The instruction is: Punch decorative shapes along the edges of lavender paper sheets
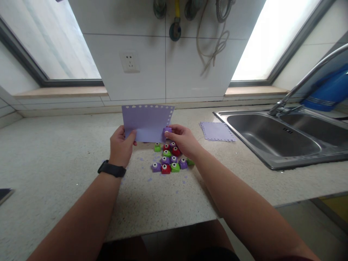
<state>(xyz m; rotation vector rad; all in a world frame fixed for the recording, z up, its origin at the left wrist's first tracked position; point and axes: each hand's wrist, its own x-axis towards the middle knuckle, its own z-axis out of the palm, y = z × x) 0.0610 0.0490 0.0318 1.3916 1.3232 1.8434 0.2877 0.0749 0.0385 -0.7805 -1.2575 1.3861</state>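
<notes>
A sheet of purple paper (146,121) is held up off the counter, with small punched shapes along its top and right edges. My left hand (121,145) grips its left side, thumb in front. In my right hand (183,139) is a purple craft punch (167,131), set at the paper's lower right edge. Below the sheet, several small purple, red and green craft punches (165,169) stand close together on the counter. Tiny purple paper cutouts (149,179) lie scattered around them.
A speckled counter (67,145) spreads under everything. Purple sheets with punched edges (217,131) lie right of my hands, beside a steel double sink (268,136) with a faucet (280,107). A dark flat object (4,194) sits at the far left. A tiled wall (146,83) stands behind.
</notes>
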